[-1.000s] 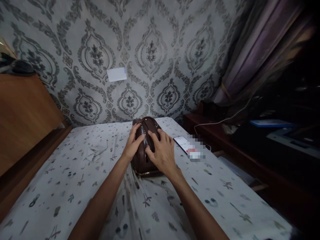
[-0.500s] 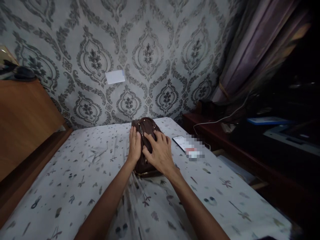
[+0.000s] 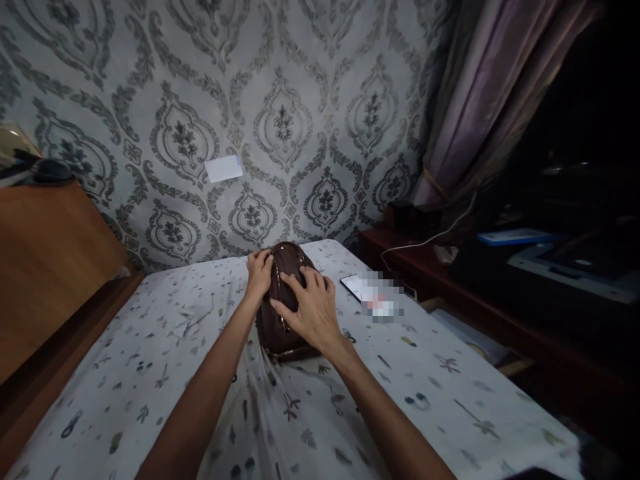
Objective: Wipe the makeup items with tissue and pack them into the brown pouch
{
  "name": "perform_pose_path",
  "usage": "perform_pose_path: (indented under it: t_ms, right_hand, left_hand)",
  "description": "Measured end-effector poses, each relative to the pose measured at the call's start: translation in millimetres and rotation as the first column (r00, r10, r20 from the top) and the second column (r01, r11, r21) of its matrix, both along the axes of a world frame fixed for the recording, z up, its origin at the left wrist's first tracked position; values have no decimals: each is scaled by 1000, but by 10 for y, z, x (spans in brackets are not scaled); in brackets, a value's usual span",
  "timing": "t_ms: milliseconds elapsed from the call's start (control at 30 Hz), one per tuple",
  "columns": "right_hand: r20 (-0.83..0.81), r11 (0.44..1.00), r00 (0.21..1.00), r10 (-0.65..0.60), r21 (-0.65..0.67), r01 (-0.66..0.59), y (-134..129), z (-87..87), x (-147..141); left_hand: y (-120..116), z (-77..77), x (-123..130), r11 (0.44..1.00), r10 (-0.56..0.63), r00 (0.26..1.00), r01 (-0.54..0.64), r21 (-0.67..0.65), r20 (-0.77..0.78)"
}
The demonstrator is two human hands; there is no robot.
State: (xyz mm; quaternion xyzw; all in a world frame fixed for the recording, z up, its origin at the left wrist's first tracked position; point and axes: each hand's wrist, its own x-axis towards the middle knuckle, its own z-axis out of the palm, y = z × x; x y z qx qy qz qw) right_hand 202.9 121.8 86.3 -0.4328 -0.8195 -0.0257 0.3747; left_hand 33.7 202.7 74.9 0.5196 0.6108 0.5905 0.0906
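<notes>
A dark brown bag (image 3: 290, 343) with gold-coloured zips lies on the printed bed sheet in front of me. My left hand (image 3: 259, 275) is at its upper left edge, with the fingers bent and closed on the side of the bag; the fingertips are partly hidden. Over the front of the bag rests my right hand (image 3: 314, 308), its fingers spread and the thumb apart, near the front zip. Both hands touch the bag.
A phone (image 3: 354, 287) with a lit screen, partly blurred out, lies right of the bag. Beyond it stands a dark red table (image 3: 373, 241) with a white cable (image 3: 425, 241). A wooden headboard-like panel (image 3: 55, 260) rises at the left; the patterned wall (image 3: 285, 80) is behind.
My left hand has gone from lying flat along the bag's left side to bent fingers at its upper left edge. The right hand stays spread on the bag. The view has shifted slightly.
</notes>
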Motion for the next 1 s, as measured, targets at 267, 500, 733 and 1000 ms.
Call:
perform_pose_path:
  t_ms: [267, 500, 733, 1000]
  right_hand:
    - [-11, 1000, 1000, -21, -9, 21, 11, -23, -7]
    - [3, 999, 999, -34, -6, 34, 3, -5, -14]
    - [17, 999, 999, -37, -35, 37, -21, 49, -20]
    - [-13, 999, 999, -31, -11, 31, -14, 18, -11]
  left_hand:
    - [188, 92, -59, 1000, -5, 1000, 5, 16, 16]
    - [222, 94, -83, 1000, 2, 998, -2, -9, 66]
    - [205, 137, -58, 996, -76, 982, 83, -34, 173]
    - [110, 171, 61, 980, -189, 898, 197, 22, 398]
